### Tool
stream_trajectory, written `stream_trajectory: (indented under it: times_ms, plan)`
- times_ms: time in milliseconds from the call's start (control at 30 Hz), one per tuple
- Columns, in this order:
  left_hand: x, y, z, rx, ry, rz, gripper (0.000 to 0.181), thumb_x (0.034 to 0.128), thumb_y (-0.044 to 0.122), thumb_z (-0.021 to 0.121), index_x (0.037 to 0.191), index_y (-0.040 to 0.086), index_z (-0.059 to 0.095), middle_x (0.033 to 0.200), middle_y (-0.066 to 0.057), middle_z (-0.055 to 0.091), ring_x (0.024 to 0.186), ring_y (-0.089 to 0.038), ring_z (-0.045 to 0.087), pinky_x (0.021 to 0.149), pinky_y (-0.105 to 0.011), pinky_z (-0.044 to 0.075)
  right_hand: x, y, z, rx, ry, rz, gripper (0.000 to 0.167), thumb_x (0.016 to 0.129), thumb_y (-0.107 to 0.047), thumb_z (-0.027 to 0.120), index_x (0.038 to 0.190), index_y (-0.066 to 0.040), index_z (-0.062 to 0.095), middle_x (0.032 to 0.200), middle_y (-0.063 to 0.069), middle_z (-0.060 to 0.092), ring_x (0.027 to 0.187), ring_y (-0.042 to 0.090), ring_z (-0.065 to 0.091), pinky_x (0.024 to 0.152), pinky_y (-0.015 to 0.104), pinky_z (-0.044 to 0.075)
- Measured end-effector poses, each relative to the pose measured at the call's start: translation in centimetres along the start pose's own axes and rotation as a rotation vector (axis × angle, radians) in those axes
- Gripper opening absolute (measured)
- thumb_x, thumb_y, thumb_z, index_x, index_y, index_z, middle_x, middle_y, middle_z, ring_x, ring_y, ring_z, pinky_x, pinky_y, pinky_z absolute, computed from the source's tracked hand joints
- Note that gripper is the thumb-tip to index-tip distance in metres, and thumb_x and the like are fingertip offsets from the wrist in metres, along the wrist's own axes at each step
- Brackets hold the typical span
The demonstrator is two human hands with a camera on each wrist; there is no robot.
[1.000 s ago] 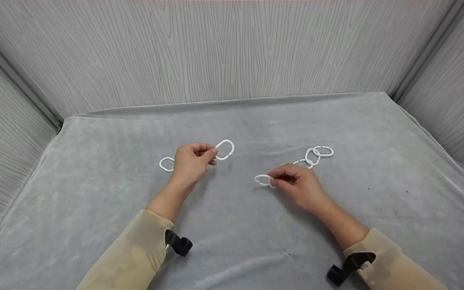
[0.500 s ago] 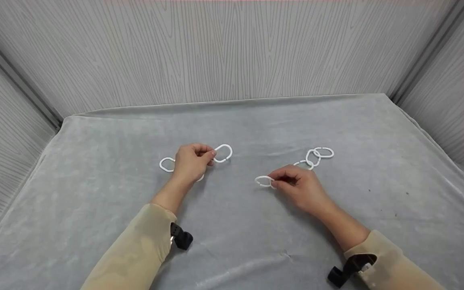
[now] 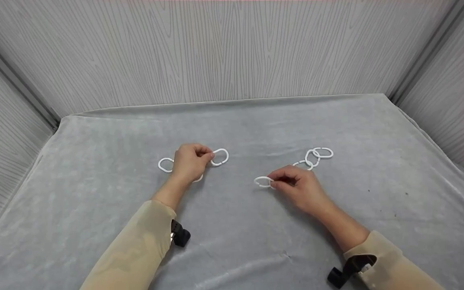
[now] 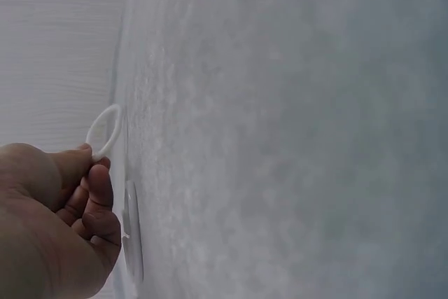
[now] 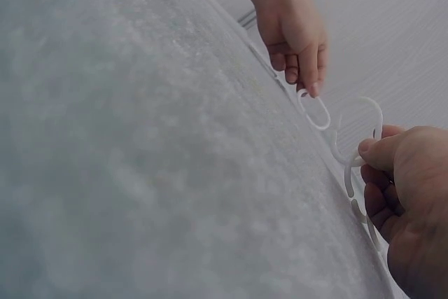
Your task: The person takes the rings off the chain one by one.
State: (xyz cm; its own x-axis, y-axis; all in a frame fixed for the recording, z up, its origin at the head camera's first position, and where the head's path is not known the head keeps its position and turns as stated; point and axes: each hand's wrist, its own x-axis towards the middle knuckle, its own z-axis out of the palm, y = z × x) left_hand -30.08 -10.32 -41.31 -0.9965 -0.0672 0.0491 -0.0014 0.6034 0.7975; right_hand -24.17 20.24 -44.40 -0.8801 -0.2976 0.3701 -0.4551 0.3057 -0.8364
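My left hand (image 3: 190, 162) pinches a white oval plastic chain link (image 3: 228, 156) between thumb and fingertips, its free end pointing right. A small gap shows in that link's lower side. My right hand (image 3: 299, 187) pinches another white link (image 3: 255, 181) by its right end. In the right wrist view, a further link (image 5: 348, 181) hangs from the one in the right hand (image 5: 420, 201). Beyond that hand, joined links (image 3: 307, 155) lie on the cloth. Two more links lie by the left hand: one to its left (image 3: 160, 164), another mostly hidden under the wrist (image 3: 199, 179).
A grey cloth (image 3: 224, 225) with a few creases covers the table. Pale wood-grain panels (image 3: 232, 48) stand behind it and at both sides. A black wrist camera (image 3: 181, 237) sits at the left sleeve, and another (image 3: 336, 277) at the right sleeve.
My left hand has lowered its link a little toward the cloth and slightly left. More of the link under the left wrist shows now. My right hand has barely moved.
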Motion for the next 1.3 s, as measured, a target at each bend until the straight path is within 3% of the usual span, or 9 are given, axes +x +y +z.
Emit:
stream_trajectory:
  times_ms: [300,500,600,800,1067,1300]
  plan:
    - [0.1,-0.2,-0.2,0.049,0.000,0.014,0.009,0.0980,0.013,0.077,0.099,0.005,0.080,0.091,-0.006,0.073,0.088,-0.023,0.065,0.081,-0.035,0.051,0.1,0.0,0.0,-0.006,0.003,-0.008,0.013,0.091,0.001,0.081,0.102,-0.006,0.082,0.096,0.007,0.077,0.088,0.012,0.067,0.079,0.018,0.052]
    - [-0.3,0.2,-0.7,0.047,0.069,0.056,0.011,0.0970,0.013,0.076,0.102,0.003,0.080,0.094,-0.009,0.075,0.092,-0.026,0.068,0.086,-0.039,0.052,0.1,0.0,0.1,-0.002,0.005,-0.009,0.014,0.091,0.002,0.081,0.102,-0.006,0.082,0.097,0.006,0.078,0.088,0.012,0.068,0.078,0.018,0.053]
    - [-0.9,0.8,-0.7,0.004,0.077,0.076,0.012,0.0975,0.014,0.076,0.103,0.003,0.080,0.094,-0.009,0.074,0.090,-0.025,0.066,0.083,-0.037,0.052,0.0,0.0,0.1,-0.006,0.004,-0.002,0.013,0.091,0.001,0.081,0.103,-0.006,0.082,0.097,0.005,0.078,0.088,0.012,0.068,0.079,0.018,0.053]
    - [-2.6,2.6,0.0,-0.109,0.021,0.101,0.012,0.0982,0.016,0.078,0.106,0.007,0.079,0.095,-0.004,0.073,0.091,-0.021,0.064,0.082,-0.034,0.051,0.0,0.1,0.0,-0.016,0.006,0.017,0.013,0.092,0.000,0.081,0.103,-0.007,0.082,0.097,0.005,0.078,0.089,0.013,0.068,0.080,0.018,0.052]
    - [-5.1,4.3,1.9,-0.221,-0.058,0.198,0.011,0.0954,0.012,0.080,0.104,0.006,0.080,0.092,0.000,0.074,0.087,-0.017,0.066,0.082,-0.032,0.053,0.0,0.0,0.0,-0.005,0.000,-0.005,0.012,0.092,-0.001,0.081,0.102,-0.006,0.082,0.097,0.005,0.078,0.089,0.013,0.069,0.080,0.019,0.053]
    - [-6.2,5.2,3.1,-0.229,-0.128,0.268,0.011,0.0951,0.014,0.081,0.104,0.009,0.081,0.095,0.002,0.077,0.091,-0.016,0.070,0.086,-0.034,0.055,0.0,0.0,-0.1,-0.014,-0.011,-0.009,0.013,0.092,0.000,0.081,0.103,-0.006,0.082,0.097,0.005,0.078,0.089,0.013,0.069,0.080,0.019,0.054]
